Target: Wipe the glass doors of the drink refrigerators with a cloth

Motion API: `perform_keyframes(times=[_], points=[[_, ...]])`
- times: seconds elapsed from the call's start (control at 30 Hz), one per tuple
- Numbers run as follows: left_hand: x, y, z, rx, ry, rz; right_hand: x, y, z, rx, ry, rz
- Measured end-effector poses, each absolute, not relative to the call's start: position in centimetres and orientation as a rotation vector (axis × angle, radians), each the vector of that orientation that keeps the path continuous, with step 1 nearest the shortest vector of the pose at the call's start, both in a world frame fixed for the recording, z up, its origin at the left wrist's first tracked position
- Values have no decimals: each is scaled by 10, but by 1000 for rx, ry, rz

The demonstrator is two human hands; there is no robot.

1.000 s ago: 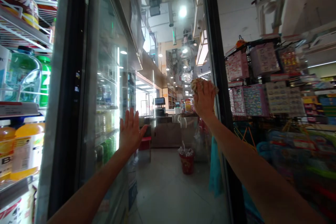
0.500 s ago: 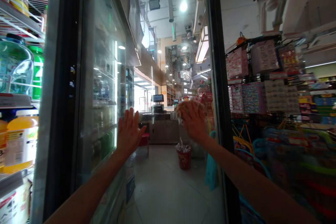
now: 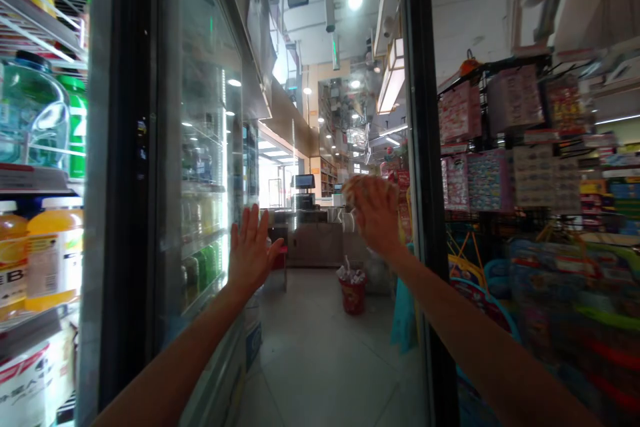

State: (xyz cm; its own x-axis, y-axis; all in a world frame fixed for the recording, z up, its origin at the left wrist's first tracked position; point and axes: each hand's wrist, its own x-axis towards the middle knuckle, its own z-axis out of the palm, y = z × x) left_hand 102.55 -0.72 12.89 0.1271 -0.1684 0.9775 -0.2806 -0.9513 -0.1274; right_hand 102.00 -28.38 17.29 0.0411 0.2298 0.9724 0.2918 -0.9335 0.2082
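Observation:
A tall glass door [image 3: 320,360] in a dark frame stands in front of me. My left hand [image 3: 251,245] lies flat on the glass, its fingers stretched upward and the thumb out to the side, holding nothing. Under my right hand [image 3: 379,223] is a crumpled, light brownish cloth [image 3: 354,188], pressed against the pane. The palm and fingers cover most of the cloth, so only its upper and left edges show.
At the left, lit fridge shelves hold orange juice bottles [image 3: 56,253] and a big clear bottle [image 3: 35,110]. To the right, a rack carries hanging packets [image 3: 487,180]. Through the glass I see a red bucket [image 3: 353,297], a turquoise stool [image 3: 403,313] and a counter [image 3: 315,245].
My right hand and the cloth have moved slightly up and right in view. My left hand has shifted a little right. The whole scene has also shifted slightly right.

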Motion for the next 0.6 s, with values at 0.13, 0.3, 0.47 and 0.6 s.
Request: perform_keyframes(times=[0.13,0.3,0.47,0.6], points=[[1023,-1,126,2362,-488,1942,1024,-277,183,-2124,-353,-2067],[1021,12,117,2399,-477,1945,1024,-259,195,-2327,-863,-2003],[1020,21,109,2417,-447,1954,1024,-243,210,-2155,-464,-2034],[1019,26,104,2381,-381,1935,1021,-215,185,-2366,-1279,-1943]])
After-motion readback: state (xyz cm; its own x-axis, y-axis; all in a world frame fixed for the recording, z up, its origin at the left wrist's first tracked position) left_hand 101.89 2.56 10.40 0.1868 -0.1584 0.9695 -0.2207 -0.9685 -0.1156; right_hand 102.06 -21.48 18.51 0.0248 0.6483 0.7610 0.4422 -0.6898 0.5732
